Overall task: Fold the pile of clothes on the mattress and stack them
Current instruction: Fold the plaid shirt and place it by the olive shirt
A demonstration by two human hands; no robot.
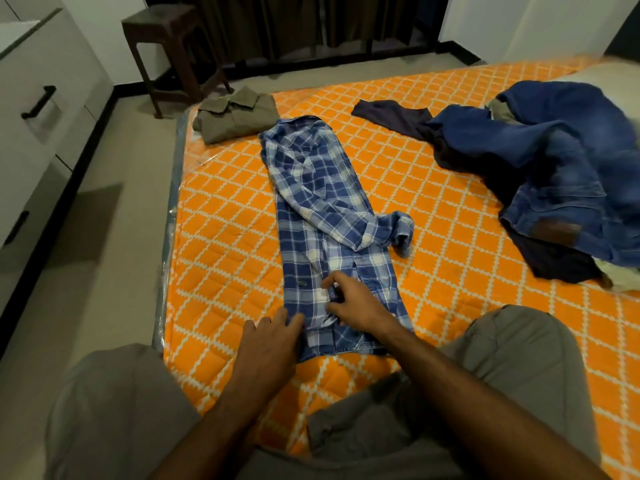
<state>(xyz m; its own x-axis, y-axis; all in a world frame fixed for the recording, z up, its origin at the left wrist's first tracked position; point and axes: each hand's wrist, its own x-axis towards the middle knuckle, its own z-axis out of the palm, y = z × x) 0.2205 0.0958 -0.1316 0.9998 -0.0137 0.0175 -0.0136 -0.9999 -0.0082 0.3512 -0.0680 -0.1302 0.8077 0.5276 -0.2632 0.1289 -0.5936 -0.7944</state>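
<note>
Plaid shirt (329, 216) ran lengthwise away from both hands; left hand (268, 344) flat on hem, right hand (353, 303) pinching it.

Single head-worn view, angled forward and down, close over the mattress (398, 161) near edge.
</note>
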